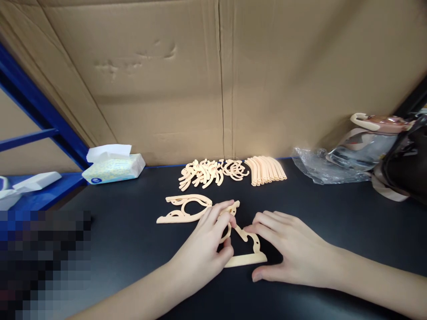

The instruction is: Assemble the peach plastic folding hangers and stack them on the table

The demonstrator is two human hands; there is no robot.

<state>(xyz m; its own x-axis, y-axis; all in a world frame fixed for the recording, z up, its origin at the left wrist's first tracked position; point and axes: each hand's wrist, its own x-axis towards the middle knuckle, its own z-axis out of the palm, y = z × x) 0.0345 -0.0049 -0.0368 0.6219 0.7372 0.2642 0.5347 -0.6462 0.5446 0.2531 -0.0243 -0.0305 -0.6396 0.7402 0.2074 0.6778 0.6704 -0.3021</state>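
Black tabletop [133, 266] before brown cardboard wall [150, 89], pale peach plastic hanger-like frame [242, 234] near centre, left hand [211, 238] grasping its left part between thumb and fingers, right hand [287, 244] spread, thumb clear, fingertips by its curved arm, small peach curved pieces [202, 171] heaped beyond.

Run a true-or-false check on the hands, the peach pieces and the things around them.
1. The left hand holds a peach frame. True.
2. The right hand grips the bottle. False: its fingertips are at the frame, and the bottle stands apart to the right.
3. The long curved strips lie side by side. True.
4. The tissue pack sits right of the strips. False: the tissue pack is to their left.
5. Clear plastic wrap lies by the bottle. True.
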